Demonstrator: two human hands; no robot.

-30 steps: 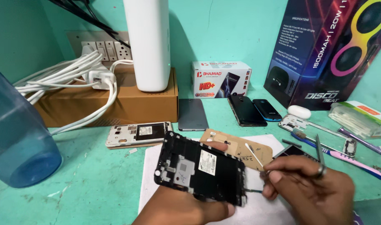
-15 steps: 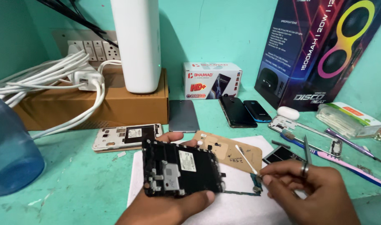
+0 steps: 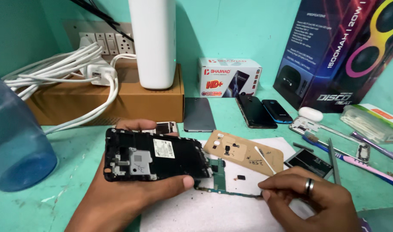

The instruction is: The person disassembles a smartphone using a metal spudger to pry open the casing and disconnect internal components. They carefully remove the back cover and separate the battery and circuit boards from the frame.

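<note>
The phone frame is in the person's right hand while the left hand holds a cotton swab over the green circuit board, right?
Hands swapped. In the head view the left hand grips the black phone frame, and the right hand holds the cotton swab by the green circuit board.

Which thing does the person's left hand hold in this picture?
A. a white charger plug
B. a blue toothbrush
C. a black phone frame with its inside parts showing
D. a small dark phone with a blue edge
C: the left hand grips the black phone frame from below, thumb on its near edge, while the toothbrush, plug and small phone lie untouched elsewhere.
</note>
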